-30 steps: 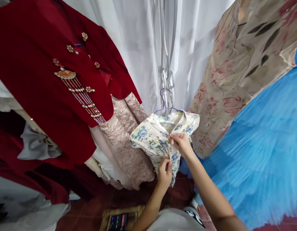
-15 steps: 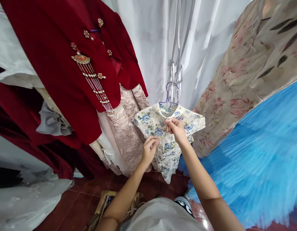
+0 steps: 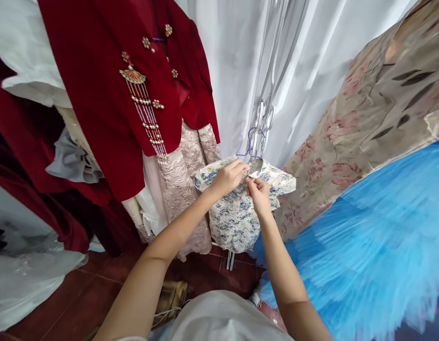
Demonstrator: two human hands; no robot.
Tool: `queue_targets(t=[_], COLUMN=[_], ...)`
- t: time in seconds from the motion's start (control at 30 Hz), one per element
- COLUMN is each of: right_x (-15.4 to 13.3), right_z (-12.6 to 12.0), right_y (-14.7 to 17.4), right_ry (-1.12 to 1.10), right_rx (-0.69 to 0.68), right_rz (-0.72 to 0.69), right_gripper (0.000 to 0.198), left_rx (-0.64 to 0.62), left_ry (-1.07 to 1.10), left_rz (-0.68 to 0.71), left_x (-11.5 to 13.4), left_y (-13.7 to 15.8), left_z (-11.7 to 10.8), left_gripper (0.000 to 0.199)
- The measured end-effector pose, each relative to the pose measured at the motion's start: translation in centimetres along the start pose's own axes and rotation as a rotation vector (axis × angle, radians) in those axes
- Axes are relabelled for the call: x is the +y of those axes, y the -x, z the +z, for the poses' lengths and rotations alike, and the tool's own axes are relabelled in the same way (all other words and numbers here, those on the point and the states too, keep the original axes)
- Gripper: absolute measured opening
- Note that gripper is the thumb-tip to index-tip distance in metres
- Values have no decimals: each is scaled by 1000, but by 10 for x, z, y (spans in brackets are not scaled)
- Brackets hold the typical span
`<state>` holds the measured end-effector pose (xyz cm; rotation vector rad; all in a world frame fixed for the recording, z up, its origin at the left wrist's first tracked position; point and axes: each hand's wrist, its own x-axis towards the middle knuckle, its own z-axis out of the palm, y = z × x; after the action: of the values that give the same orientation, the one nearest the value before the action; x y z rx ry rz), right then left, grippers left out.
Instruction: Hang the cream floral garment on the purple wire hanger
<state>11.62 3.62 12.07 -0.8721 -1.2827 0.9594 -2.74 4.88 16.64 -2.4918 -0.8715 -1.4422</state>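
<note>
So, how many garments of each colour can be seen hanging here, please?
Red jacket: 1
Pink brocade skirt: 1
Small blue-flowered dress: 1
Beige rose-print garment: 1
Blue tulle skirt: 1
Total: 5

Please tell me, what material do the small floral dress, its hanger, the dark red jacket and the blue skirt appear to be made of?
The small floral dress looks like printed woven cloth with a slight sheen, perhaps satin or brocade. Its hanger seems thin purple coated wire. The dark red jacket looks like matte velvet, with pearl-like bead trim. The blue skirt appears to be layered tulle, sheer and frayed at the edges.
</note>
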Motion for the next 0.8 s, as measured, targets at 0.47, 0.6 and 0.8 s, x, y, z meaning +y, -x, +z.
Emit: queue_targets(t=[0.47, 0.6, 0.8], right_x=[65, 92, 112], right_z=[20, 24, 2], right_y=[68, 71, 103], right_ry=[135, 191, 168], right_rx=[-287, -332, -343], right_rz=[177, 305, 390], right_gripper=[27, 24, 41], left_rx=[812, 736, 331], left_ry=[638, 719, 563], left_rz=[-788, -864, -817], left_x=[-143, -101, -2], left_y=[77, 134, 187], left_z=[-83, -38, 18], left_gripper=[27, 51, 29])
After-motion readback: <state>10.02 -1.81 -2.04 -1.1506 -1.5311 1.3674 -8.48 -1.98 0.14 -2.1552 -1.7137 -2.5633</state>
